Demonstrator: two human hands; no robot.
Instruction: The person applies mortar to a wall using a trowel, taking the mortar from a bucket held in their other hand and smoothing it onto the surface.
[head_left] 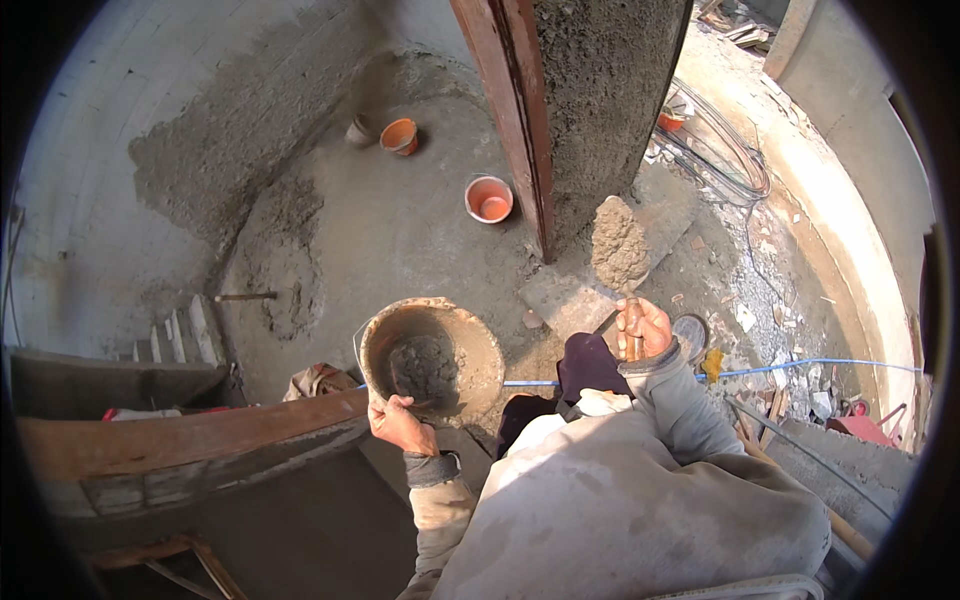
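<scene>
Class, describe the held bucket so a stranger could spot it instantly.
Start at the pale jacket filling the lower middle. Follow its left sleeve up to the left hand, which holds the bucket. Unlike the orange buckets beyond, it is crusted and contains grey mix.

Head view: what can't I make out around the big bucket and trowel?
In the head view:
Floor of the big bucket: covered by the grey mix.
Blade of the trowel: mostly covered by the mortar lump.
Part of the blue line: hidden behind the person's leg.
Left sleeve: cut off by the lower edge.
</scene>
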